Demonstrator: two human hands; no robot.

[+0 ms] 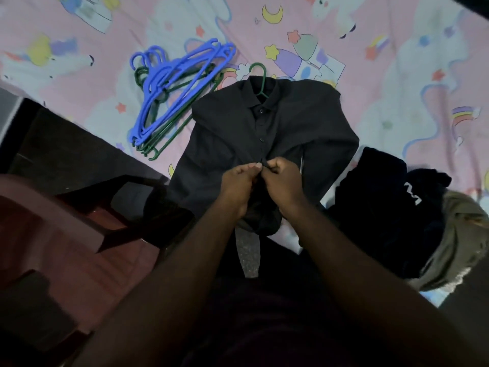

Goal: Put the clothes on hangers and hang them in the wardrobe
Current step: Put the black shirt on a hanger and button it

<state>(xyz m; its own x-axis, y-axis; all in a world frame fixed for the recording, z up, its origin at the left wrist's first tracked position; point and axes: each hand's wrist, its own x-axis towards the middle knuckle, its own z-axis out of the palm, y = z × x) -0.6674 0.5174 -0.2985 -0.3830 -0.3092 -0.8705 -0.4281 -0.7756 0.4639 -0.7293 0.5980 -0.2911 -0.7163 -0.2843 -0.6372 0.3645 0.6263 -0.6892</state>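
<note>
A black button-up shirt (232, 128) lies flat on the bed, front up, with a green hanger (262, 75) inside it; the hook sticks out past the collar. My left hand (238, 184) and my right hand (283, 181) meet at the shirt's placket, low on the front, and both pinch the fabric there beside a button. A pile of blue and green hangers (172, 94) lies on the bed to the left of the shirt. A heap of dark clothes (383, 213) with an olive garment (460, 234) sits to the right.
The bed has a pink sheet (397, 75) with a cartoon print. A dark wooden bed edge (66, 149) and a reddish-brown plastic chair (60, 234) are at the left. No wardrobe is in view.
</note>
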